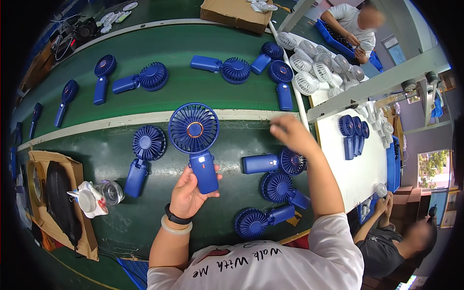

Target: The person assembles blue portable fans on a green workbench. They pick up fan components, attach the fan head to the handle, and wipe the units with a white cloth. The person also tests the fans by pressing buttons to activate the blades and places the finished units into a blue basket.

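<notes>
A blue handheld fan (205, 175) stands upright in my left hand (186, 194), its round grille facing up toward me and a small light showing on the handle. My left fingers wrap round that handle. Over the pale strip at the table's far edge is my right hand (293, 134), blurred and apart from the held fan; I cannot make out whether its fingers hold anything. Just below it lies another blue fan (261, 164), with two more fans (277, 187) nearer me. To the left of the held fan rests one more blue fan (137, 178).
Several blue fans (235, 70) lie along the green belt (183, 92) beyond. White fans (319, 67) are heaped on a white table (333, 174) at right. An open cardboard box (89, 237), a clear jar (112, 192) and two co-workers (345, 21) are also around.
</notes>
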A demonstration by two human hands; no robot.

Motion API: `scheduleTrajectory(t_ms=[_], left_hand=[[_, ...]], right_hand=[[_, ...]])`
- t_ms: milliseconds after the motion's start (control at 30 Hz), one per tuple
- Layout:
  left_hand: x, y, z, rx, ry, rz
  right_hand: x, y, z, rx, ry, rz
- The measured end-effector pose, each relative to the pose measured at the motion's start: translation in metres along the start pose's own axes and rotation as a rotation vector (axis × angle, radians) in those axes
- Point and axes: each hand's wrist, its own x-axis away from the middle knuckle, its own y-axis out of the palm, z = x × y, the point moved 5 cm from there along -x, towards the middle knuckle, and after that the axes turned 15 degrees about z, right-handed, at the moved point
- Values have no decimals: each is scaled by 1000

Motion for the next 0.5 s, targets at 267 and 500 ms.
scheduleTrajectory(t_ms=[267,500], left_hand=[[3,8,4,79,-32,-64],[2,4,4,120,-49,-105]], right_hand=[[-84,21,94,559,297,140],[-29,28,68,-289,599,208]])
